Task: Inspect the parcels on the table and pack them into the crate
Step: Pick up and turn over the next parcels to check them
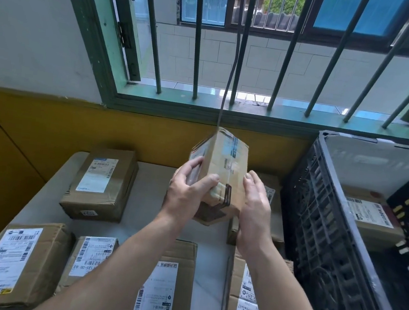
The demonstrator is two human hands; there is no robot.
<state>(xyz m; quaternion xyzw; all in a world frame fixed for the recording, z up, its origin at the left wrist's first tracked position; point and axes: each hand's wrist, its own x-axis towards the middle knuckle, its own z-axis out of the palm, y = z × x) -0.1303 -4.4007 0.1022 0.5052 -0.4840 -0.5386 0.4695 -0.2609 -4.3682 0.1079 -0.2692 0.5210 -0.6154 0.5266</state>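
1. Labelled parcels [162,290] lie along the lower frame on the worktop [210,270].
2. Left hand [189,191] grip is closed around the raised parcel [222,167] at centre frame; right hand [256,201] is open, steadying its side.
3. Rotate slowly, checking every face, then lower it into the crate [318,218] at right.

Matt brown cardboard parcels [100,183] with glossy tape and paper labels are seen beside a black plastic crate [328,245].

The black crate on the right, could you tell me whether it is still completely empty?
No, the black crate already holds a brown parcel with a white label, plus a larger grey package behind it.
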